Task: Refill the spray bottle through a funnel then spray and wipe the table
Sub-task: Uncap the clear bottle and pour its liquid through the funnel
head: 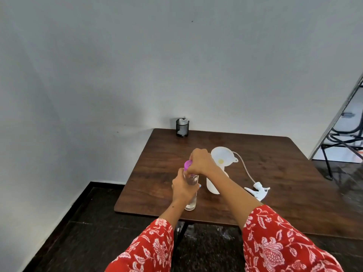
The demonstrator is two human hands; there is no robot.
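Left hand [183,190] grips the water bottle [191,201], right hand [200,161] pinches its purple cap [188,165]. Twist too hard and it could tip, knocking the funnel [221,160] nearby.

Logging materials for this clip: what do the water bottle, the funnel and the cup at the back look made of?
Water bottle: clear plastic, apparently; see-through, purple cap. Funnel: translucent white plastic, matte. Cup: black wire mesh, likely metal; white contents show through.

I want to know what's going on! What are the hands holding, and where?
The left hand grips the clear water bottle around its body. The right hand grips the bottle's purple cap at the top.
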